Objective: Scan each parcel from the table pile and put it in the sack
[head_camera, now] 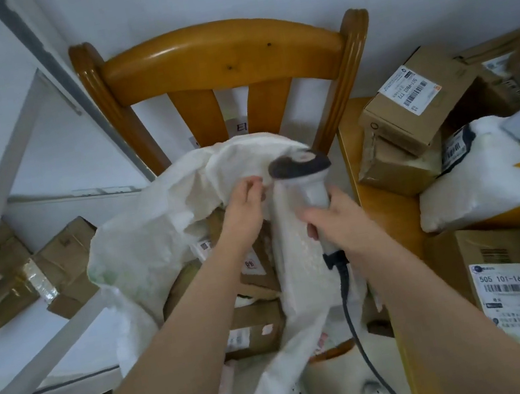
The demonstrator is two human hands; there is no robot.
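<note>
A white woven sack (pixel 154 236) hangs open on a wooden chair (pixel 223 54) in front of me. Several cardboard parcels (pixel 258 331) with labels lie inside it. My left hand (pixel 246 206) reaches over the sack's mouth and its curled fingers grip the far rim of the fabric. My right hand (pixel 335 218) grips the handle of a white barcode scanner (pixel 303 172), whose dark head points away from me above the sack; its black cable trails down. The parcel pile (pixel 411 114) sits on the wooden table (pixel 389 208) at the right.
The pile holds brown boxes, a white-and-yellow poly bag (pixel 479 186) and a labelled box (pixel 507 288) near me. A white shelf frame (pixel 3 165) with flattened cardboard (pixel 40 277) stands left. My shoes show at the bottom.
</note>
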